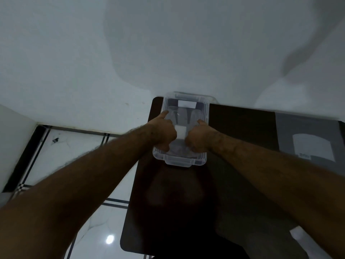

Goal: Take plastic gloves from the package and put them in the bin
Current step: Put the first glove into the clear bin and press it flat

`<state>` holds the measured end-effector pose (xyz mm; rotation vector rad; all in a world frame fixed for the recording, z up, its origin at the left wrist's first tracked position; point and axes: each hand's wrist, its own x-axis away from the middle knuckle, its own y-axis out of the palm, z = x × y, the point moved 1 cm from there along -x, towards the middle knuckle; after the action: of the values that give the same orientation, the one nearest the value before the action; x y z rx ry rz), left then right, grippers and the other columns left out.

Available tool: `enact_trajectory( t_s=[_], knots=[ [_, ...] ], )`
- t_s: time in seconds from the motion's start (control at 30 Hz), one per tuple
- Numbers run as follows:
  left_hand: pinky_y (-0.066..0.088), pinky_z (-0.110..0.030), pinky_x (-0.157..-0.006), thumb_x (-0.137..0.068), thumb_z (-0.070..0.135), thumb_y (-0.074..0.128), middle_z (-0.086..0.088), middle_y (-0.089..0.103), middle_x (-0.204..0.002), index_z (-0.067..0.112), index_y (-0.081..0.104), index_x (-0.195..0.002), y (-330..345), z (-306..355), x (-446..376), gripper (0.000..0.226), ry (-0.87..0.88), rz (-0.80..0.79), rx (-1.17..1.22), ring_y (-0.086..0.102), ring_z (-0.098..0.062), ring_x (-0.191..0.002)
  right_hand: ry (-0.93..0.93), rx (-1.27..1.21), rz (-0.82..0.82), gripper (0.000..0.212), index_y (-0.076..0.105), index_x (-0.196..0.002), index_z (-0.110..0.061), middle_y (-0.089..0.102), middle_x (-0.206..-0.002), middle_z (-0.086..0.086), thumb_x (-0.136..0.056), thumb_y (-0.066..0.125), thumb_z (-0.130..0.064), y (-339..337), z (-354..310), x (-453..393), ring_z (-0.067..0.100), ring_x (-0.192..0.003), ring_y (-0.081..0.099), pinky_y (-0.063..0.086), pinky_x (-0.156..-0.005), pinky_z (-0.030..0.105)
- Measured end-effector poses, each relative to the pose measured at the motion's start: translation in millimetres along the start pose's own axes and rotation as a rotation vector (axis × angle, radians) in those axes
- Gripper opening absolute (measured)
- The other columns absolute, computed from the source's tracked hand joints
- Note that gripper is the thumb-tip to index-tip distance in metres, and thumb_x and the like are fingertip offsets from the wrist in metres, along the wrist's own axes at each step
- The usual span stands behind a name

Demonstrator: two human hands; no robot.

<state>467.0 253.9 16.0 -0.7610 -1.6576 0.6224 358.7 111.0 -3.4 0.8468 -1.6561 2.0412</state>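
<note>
A clear plastic bin (186, 101) stands on a dark table (233, 128) against the wall. Both my hands are over the bin's open top. My left hand (164, 133) and my right hand (198, 138) are closed on the two sides of a pale, translucent plastic piece, the gloves (180, 132), held between them just above or inside the bin. My left index finger points along the bin's left rim. How far the gloves reach into the bin is hidden by my hands.
A grey flat package (308, 139) with a pale window lies on the table at the right. The white wall runs just behind the bin. To the left, a white tiled floor (74, 144) with dark lines lies below the table's edge.
</note>
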Motion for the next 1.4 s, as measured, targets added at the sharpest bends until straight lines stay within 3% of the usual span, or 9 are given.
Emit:
enact_trajectory(
  t_s=[0.13, 0.33, 0.57, 0.77, 1.03, 1.17, 1.23, 1.33, 1.4],
  knots=[
    [-0.016, -0.070, -0.121, -0.100, 0.048, 0.059, 0.000, 0.069, -0.133, 0.032, 0.070, -0.131, 6, 6, -4, 0.037, 0.018, -0.126, 0.013, 0.049, -0.025, -0.144, 0.003, 0.011, -0.043, 0.044, 0.063, -0.133, -0.031, 0.066, -0.131, 0.000, -0.095, 0.067, -0.051, 2, -6, -8, 0.027, -0.131, 0.057, 0.018, -0.123, 0.064],
    [-0.001, -0.068, -0.128, -0.104, 0.034, 0.059, -0.001, 0.072, -0.129, 0.025, 0.070, -0.130, 7, 14, -2, 0.030, 0.021, -0.013, -0.025, 0.055, -0.026, -0.138, -0.059, 0.037, 0.031, 0.036, 0.068, -0.125, -0.027, 0.069, -0.123, 0.002, -0.100, 0.059, -0.052, -5, -9, -2, 0.027, -0.121, 0.062, 0.034, -0.118, 0.056],
    [0.000, -0.067, -0.128, -0.105, 0.034, 0.060, -0.002, 0.072, -0.131, 0.024, 0.072, -0.128, 2, 14, -9, 0.028, -0.017, -0.066, -0.041, 0.055, -0.027, -0.139, -0.144, -0.026, 0.022, 0.035, 0.066, -0.134, -0.028, 0.070, -0.124, -0.001, -0.103, 0.060, -0.041, -11, -11, -5, 0.024, -0.116, 0.065, 0.043, -0.113, 0.045],
    [0.000, -0.068, -0.126, -0.100, 0.036, 0.068, -0.002, 0.072, -0.130, 0.024, 0.071, -0.128, -2, -8, -26, 0.031, -0.072, -0.024, -0.025, 0.056, -0.028, -0.139, 0.018, -0.049, -0.096, 0.048, 0.062, -0.137, -0.023, 0.066, -0.129, 0.006, -0.097, 0.066, -0.050, -18, 7, -10, 0.027, -0.119, 0.062, 0.040, -0.114, 0.050],
    [0.001, -0.070, -0.125, -0.100, 0.033, 0.067, -0.003, 0.074, -0.127, 0.022, 0.073, -0.124, -4, -15, -33, 0.027, -0.068, 0.027, -0.043, 0.059, -0.028, -0.135, -0.056, -0.004, -0.099, 0.039, 0.062, -0.137, -0.025, 0.065, -0.132, 0.005, -0.102, 0.060, -0.043, -17, 12, -7, 0.028, -0.125, 0.059, 0.030, -0.121, 0.058],
    [0.001, -0.066, -0.128, -0.101, 0.032, 0.067, -0.003, 0.070, -0.136, 0.022, 0.070, -0.133, -1, -2, -27, 0.033, -0.006, -0.065, -0.034, 0.054, -0.027, -0.141, -0.061, 0.046, -0.111, 0.036, 0.063, -0.133, -0.025, 0.065, -0.133, 0.004, -0.103, 0.059, -0.043, -14, 10, -6, 0.028, -0.130, 0.058, 0.022, -0.125, 0.058],
    [0.001, -0.065, -0.128, -0.102, 0.032, 0.067, -0.003, 0.069, -0.138, 0.021, 0.070, -0.133, 1, 2, -23, 0.033, -0.011, -0.102, -0.019, 0.052, -0.027, -0.143, -0.018, 0.042, -0.145, 0.047, 0.059, -0.140, -0.022, 0.062, -0.139, 0.005, -0.102, 0.060, -0.050, -14, 6, -6, 0.028, -0.136, 0.054, 0.017, -0.126, 0.057],
    [0.002, -0.066, -0.128, -0.102, 0.032, 0.066, -0.002, 0.068, -0.138, 0.021, 0.070, -0.132, 1, 3, -18, 0.032, -0.019, -0.103, 0.007, 0.052, -0.028, -0.143, 0.051, 0.055, -0.136, 0.063, 0.055, -0.145, -0.016, 0.061, -0.141, 0.007, -0.097, 0.064, -0.057, -17, 2, -3, 0.029, -0.134, 0.054, 0.027, -0.125, 0.053],
    [0.003, -0.067, -0.128, -0.104, 0.033, 0.064, -0.003, 0.067, -0.141, 0.022, 0.068, -0.135, -1, 5, -15, 0.033, -0.009, -0.103, 0.032, 0.051, -0.028, -0.144, 0.021, 0.103, -0.091, 0.053, 0.058, -0.140, -0.018, 0.064, -0.137, 0.006, -0.099, 0.064, -0.051, -16, -2, -1, 0.028, -0.131, 0.057, 0.027, -0.124, 0.057]
  ],
)
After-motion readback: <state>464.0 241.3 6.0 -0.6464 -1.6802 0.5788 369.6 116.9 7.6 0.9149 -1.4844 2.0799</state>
